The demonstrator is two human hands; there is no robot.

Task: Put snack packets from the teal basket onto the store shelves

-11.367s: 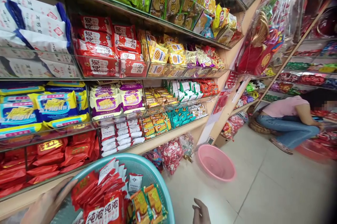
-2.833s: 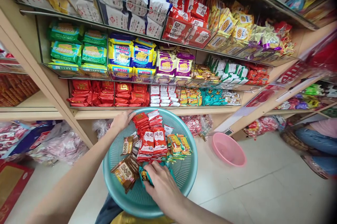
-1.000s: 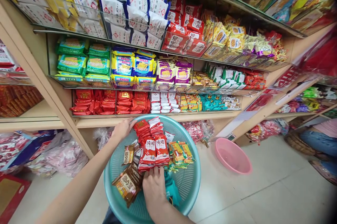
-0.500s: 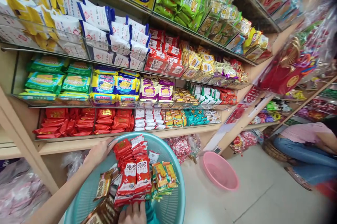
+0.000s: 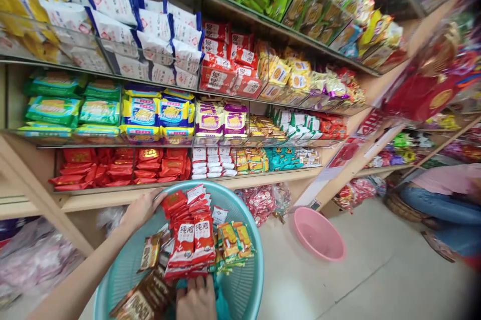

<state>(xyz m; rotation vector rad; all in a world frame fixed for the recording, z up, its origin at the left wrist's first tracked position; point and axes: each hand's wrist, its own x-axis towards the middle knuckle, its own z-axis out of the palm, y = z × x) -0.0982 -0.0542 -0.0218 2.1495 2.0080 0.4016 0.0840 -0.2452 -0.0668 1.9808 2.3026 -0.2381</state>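
A teal plastic basket (image 5: 257,240) is in the lower middle, holding red snack packs (image 5: 193,242), brown packs (image 5: 145,297) and orange-green packs (image 5: 235,242). My left hand (image 5: 141,210) grips the basket's far left rim, fingers closed over it. At the near side of the red packs, my right hand (image 5: 196,300) is inside the basket with its fingers bent down. Those fingertips are hidden against the packs and some teal wrappers (image 5: 222,302), so what they hold is unclear.
Shelves with clear bins of packaged snacks (image 5: 146,114) stand just ahead. A pink basin (image 5: 319,235) sits on the tiled floor to the right. Further right, a person in jeans (image 5: 439,202) is low down near a woven basket (image 5: 404,207). Plastic bags (image 5: 41,260) lie at lower left.
The view has shifted, bringing the shelves nearer. My right hand shows more fully and sits slightly further right; more of the brown packs is visible. My left hand remains on the rim.
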